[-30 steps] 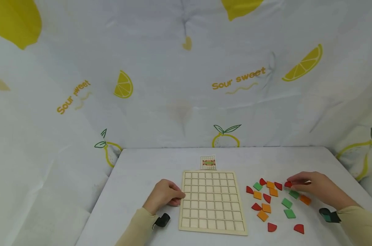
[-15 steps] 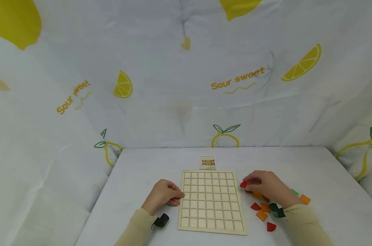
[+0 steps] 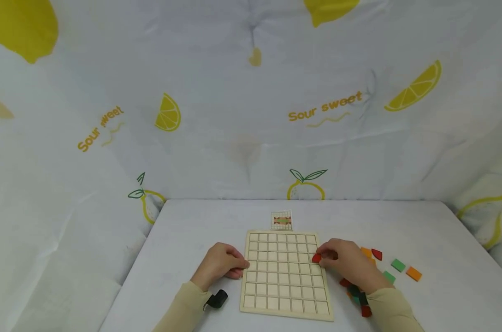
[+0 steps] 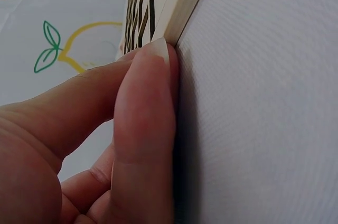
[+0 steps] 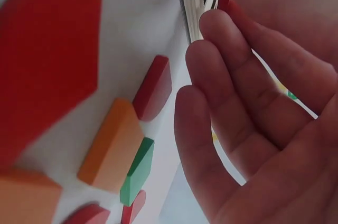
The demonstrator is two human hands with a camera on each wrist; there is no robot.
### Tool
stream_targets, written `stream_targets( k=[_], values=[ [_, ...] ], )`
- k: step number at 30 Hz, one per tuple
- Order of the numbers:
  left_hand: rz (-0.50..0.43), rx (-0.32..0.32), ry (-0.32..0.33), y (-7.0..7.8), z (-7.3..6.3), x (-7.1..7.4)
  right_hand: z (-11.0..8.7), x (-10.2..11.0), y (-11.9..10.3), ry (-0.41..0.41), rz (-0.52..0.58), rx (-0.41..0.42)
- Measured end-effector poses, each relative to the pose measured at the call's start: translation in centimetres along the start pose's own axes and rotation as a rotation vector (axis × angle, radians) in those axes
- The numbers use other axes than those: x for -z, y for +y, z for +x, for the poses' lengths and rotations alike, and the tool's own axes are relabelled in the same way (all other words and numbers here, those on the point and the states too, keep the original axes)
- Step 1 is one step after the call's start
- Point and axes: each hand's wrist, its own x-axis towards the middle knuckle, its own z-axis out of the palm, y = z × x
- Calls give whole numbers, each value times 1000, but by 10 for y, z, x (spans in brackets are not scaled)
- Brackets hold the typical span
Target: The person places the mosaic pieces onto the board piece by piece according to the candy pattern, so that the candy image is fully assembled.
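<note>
Head view, left to right: a tan sleeve [image 3: 180, 306] with a black wrist device [image 3: 217, 299] leads to the left hand [image 3: 222, 261], positioned at the left side of the gridded wooden board [image 3: 284, 275]. Thumb and index finger are together, pinching the board's edge; the left wrist view shows the thumb tip touching that edge. The board lies flat on the white table [image 3: 192, 226]. A small printed card [image 3: 281, 220] lies just beyond its far edge.

At the board's right-hand column of cells, a red piece [image 3: 316, 258] is clamped between the thumb and index finger of the right hand [image 3: 347, 261]. Contact between piece and board cannot be determined. Loose pieces lie on the table around and beneath the right forearm, partly hidden: another red piece [image 3: 377, 254], a green square [image 3: 398, 265] and, farthest right, an orange square [image 3: 414, 274].
</note>
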Motion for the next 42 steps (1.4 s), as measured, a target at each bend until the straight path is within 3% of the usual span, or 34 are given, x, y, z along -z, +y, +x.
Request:
stream_targets(
  k=[26,42],
  values=[
    [19,-8,-5,0,-1,0,4,-8,0,12,-5,-16],
    [21,-8,-10,0,0,1,5,-7,-1,24,-37,24]
  ],
)
